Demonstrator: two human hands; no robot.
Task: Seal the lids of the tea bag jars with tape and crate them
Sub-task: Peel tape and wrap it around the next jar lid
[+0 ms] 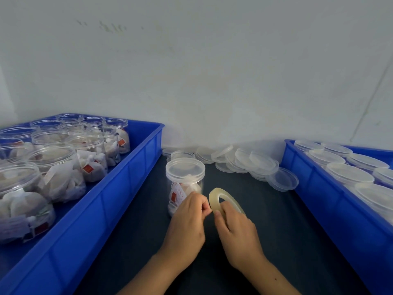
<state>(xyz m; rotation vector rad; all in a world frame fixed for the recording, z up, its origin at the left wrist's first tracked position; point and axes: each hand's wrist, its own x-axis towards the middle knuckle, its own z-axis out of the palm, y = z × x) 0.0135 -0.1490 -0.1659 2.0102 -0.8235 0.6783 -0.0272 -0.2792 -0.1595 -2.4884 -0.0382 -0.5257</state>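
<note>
Only part of the scene reads clearly. One lidded jar (pixel 184 184) of tea bags stands upright on the dark table (pixel 287 241) between two blue crates, and its lower front is hidden behind the left hand (pixel 187 224). That hand has its fingertips pinched together at the edge of the roll of clear tape (pixel 221 199); whether a loose tape end is caught between them is too small and too transparent to make out. The right hand (pixel 238 233) grips the one roll, thumb on its outer face and fingers curled behind it, so the far side of the ring is covered. The roll is held tilted, just right of the jar and just above the table.

The left crate (pixel 119 188) runs off the bottom and left edges. About a dozen open jars (pixel 89 154) of tea bags stand in it, without lids; the nearest ones blur into each other, so an exact count is not possible. The right crate (pixel 314 188) is also cut off, and shows roughly eight closed jars (pixel 348 173), seen mostly by their lids. Against the wall (pixel 212 71), a loose heap of spare clear lids (pixel 251 160) overlaps too much to count, perhaps a dozen or more. Print on the red tags inside the jars is unreadable.
</note>
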